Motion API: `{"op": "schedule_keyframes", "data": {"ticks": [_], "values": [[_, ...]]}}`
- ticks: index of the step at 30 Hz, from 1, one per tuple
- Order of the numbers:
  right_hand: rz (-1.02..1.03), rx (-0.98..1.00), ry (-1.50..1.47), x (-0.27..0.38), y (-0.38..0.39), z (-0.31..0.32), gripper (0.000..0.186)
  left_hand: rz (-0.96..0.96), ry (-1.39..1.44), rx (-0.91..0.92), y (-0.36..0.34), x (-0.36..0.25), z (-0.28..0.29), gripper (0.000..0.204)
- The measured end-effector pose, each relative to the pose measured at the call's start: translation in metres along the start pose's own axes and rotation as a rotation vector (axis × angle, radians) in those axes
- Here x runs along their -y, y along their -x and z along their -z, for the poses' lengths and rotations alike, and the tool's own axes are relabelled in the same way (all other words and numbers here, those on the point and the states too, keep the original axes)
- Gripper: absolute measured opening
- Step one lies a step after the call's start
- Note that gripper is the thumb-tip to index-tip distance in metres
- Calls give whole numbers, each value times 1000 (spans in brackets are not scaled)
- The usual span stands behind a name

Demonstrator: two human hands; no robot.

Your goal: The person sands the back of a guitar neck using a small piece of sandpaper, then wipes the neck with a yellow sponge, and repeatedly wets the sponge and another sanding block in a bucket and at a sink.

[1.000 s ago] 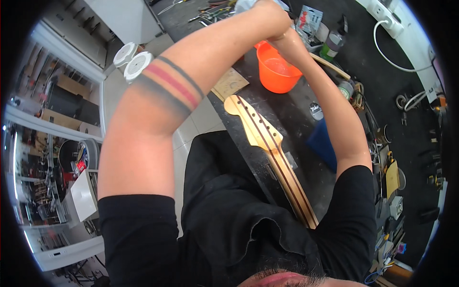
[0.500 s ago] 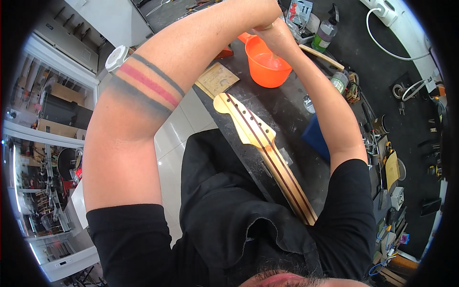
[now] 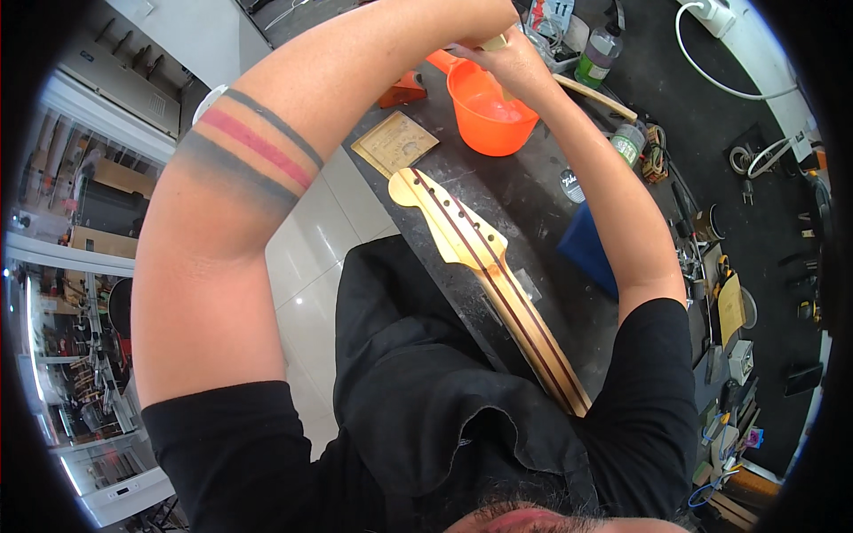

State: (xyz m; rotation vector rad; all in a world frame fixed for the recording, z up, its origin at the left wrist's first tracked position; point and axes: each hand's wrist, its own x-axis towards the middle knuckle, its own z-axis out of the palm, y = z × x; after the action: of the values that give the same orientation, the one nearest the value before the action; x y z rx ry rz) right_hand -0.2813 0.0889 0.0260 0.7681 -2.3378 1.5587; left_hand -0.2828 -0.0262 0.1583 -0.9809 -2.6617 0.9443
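Note:
Both my hands are together at the top edge, above an orange plastic dipper (image 3: 489, 111) with liquid in it. My right hand (image 3: 515, 69) is closed, and a small pale piece (image 3: 495, 42) shows between it and the left; its kind is unclear. The fingers of my left hand (image 3: 496, 12) are hidden by the view's edge and the other hand. Nearer to me, a pale wooden guitar neck (image 3: 515, 306) with a dark stripe lies on the black workbench (image 3: 542, 209). Its headstock, with several peg holes, points away from me.
A wooden plate (image 3: 395, 144) lies left of the dipper, by the bench edge. An orange tool (image 3: 404, 89) is behind it. To the right are a spray bottle (image 3: 600, 55), a wooden stick (image 3: 597, 98), a clear bottle (image 3: 628, 142) and a blue object (image 3: 586, 249).
My left forearm and elbow have shifted left. More of the pale piece shows between my hands. The whole scene sits slightly differently in view; the guitar neck stays on the bench.

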Motion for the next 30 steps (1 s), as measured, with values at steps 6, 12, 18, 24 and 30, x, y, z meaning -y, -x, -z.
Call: {"op": "schedule_keyframes", "data": {"ticks": [6, 12, 18, 24, 30], "values": [[3, 27, -16, -5, 8, 3, 56, -34, 12, 55, 7, -2, 8, 26], [-4, 130, 1, -1, 24, 13, 89, -86, -60, -66, 14, -4, -1, 21], [-120, 268, 75, 19, 33, 23, 108, -138, -53, -260, 16, -3, -17, 21], [-138, 404, -132, -3, 21, 47, 100, -183, -129, -225, 24, 3, -10, 22], [-227, 250, -22, 12, 29, 64, 83, -139, 427, 83, 37, 29, -1, 55]]}}
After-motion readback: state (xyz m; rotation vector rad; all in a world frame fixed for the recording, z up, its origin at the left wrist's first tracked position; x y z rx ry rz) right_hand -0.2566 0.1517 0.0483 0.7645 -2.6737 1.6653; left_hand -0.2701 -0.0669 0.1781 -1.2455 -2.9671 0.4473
